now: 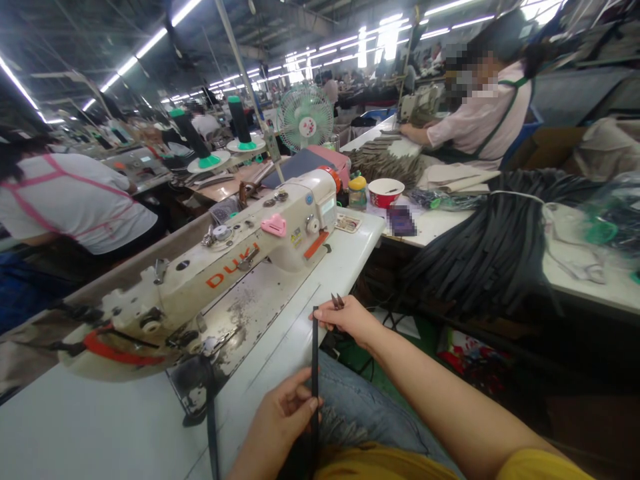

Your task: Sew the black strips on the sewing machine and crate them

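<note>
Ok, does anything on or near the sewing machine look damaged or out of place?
The bed plate looks worn: dark, speckled patches break up its pale surface. On the side table, a heap of dark strips droops over the near edge, which looks untidy. The held strip shows no obvious damage.

High beyond the fingers, long fluorescent tubes run in rows under a dark ceiling, with bright windows glaring far off. Left of the fingers spreads a white sewing-machine table; ahead and to their right stands another white worktable, green floor showing below it
</note>
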Motion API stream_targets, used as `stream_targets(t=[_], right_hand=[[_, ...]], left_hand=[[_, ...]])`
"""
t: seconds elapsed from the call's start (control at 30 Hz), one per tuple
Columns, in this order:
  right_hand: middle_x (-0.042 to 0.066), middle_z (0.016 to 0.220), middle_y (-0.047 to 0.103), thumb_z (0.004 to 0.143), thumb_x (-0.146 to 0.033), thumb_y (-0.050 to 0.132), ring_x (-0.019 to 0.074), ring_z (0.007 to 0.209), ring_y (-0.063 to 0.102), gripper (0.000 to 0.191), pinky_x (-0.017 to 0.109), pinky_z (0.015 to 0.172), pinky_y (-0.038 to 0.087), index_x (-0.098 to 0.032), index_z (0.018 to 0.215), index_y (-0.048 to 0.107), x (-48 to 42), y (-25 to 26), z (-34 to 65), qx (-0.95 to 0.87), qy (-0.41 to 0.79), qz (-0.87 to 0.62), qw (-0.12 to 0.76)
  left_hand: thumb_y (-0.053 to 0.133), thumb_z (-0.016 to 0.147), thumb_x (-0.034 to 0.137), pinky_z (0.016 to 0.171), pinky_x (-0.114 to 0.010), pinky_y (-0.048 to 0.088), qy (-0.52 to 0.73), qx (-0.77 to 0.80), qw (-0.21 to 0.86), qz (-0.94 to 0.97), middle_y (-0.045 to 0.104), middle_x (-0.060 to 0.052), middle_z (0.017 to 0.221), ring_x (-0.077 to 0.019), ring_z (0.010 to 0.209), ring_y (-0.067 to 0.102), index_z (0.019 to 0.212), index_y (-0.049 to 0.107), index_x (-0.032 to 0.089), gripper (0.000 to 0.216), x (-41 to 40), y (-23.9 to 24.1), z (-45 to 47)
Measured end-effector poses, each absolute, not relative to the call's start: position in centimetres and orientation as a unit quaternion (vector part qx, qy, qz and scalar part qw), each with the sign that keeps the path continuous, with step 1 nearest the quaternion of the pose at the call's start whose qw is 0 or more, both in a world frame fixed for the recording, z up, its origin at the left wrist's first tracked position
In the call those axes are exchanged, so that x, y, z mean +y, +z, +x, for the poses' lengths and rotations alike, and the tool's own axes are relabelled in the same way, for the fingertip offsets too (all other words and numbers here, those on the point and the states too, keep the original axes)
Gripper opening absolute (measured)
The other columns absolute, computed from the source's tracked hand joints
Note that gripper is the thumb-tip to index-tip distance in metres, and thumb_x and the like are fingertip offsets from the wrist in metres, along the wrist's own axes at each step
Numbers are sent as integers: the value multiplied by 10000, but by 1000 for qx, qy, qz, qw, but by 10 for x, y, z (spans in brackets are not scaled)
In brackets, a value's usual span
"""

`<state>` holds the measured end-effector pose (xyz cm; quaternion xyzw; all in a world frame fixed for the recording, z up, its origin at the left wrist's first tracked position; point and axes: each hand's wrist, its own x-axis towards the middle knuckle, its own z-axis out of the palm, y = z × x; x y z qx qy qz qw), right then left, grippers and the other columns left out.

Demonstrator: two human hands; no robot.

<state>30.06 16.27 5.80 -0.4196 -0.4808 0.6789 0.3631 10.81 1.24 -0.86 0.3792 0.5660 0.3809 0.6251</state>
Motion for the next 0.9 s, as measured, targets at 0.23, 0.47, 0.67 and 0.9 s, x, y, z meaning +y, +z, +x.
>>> stream_targets(t=[0.23,0.47,0.67,0.9], right_hand=[[12,609,668,579,-607,915,93,544,475,509,248,509,317,-147,773,817,163,58,302,-481,677,-417,369],[-1,641,675,595,-587,912,87,568,475,494,245,547,360,-160,831,836,160,55,304,-491,694,-391,352],[-16,663,687,516,-547,960,110,628,529,500,273,637,426,-175,826,835,158,45,303,-489,700,-383,352],[-21,663,677,537,-539,957,110,620,513,485,280,641,417,-181,840,835,157,42,302,-491,702,-381,348]], left_hand=[[900,642,596,556,-265,474,376,562,633,377,675,-37,765,-179,648,645,1286,724,166,793,12,-6,107],[869,708,583,610,-270,501,363,558,640,383,697,-52,815,-188,716,671,1319,704,166,759,12,11,107],[903,637,613,580,-262,489,374,561,641,367,684,-41,766,-178,663,657,1278,723,145,814,12,5,107],[903,660,606,585,-255,493,382,552,646,363,693,-34,772,-172,675,668,1262,731,166,765,11,10,109]])
